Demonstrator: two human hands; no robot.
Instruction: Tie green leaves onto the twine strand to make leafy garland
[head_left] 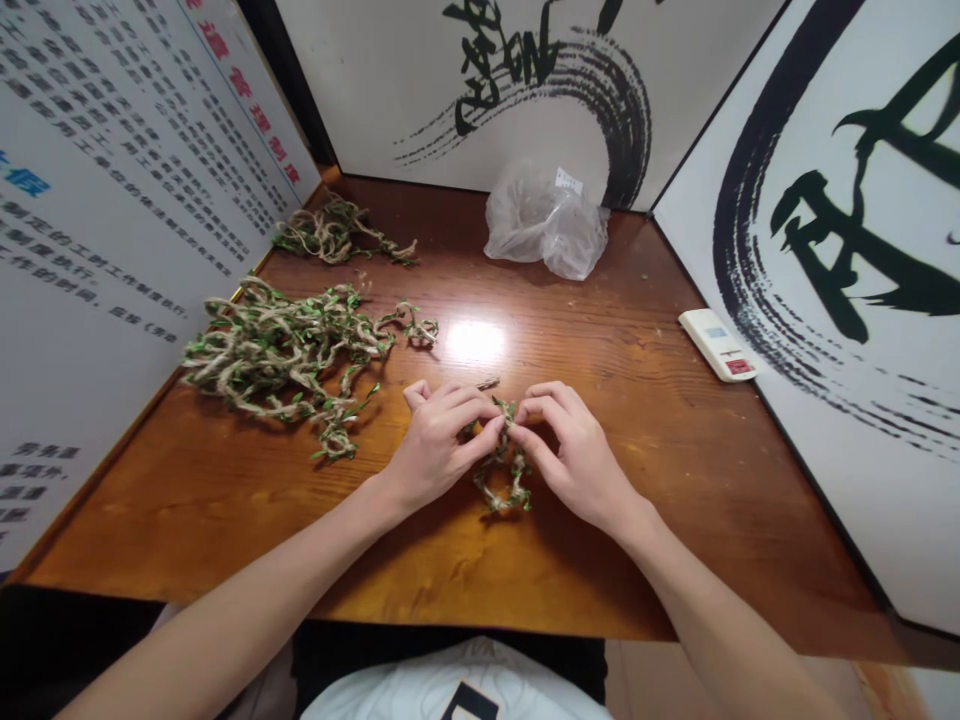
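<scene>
Booth: we're at a wooden table point(187, 505), walled by a printed notice panel point(127, 170) on the left and calligraphy panels point(525, 80) point(847, 250) at the back and right.

Left hand: low over the middle of the table, knuckles up, fingers curled inward, wrist lifted off the wood.

Right hand: mirroring it from the other side, fingertips angled down to meet the left's.

Grips: both clamped, pinching a twine strand point(501, 470) at the point where the two hands nearly touch. Holding it that close looks like a way to control one short stretch.

Twine strand: jute with small green leaves, hanging from the pinch into a rough loop that sits on the wood just below the hands.

Big pile: a tangled heap of leafy twine point(277, 350) left of the hands, with one tail trailing toward them, close enough to reach yet apart from the pinch.

Small bundle: a looser coil of leafy twine point(337, 232) further back, against the left corner, apparently set out of the way.

Bag: a crumpled plastic bag point(546, 222) with a white label, pushed against the back panel.

Remote: a white remote point(718, 345) by the right panel, well away from the hands.

Scrap: a small brown bit point(487, 383) lying just above the hands.
</scene>
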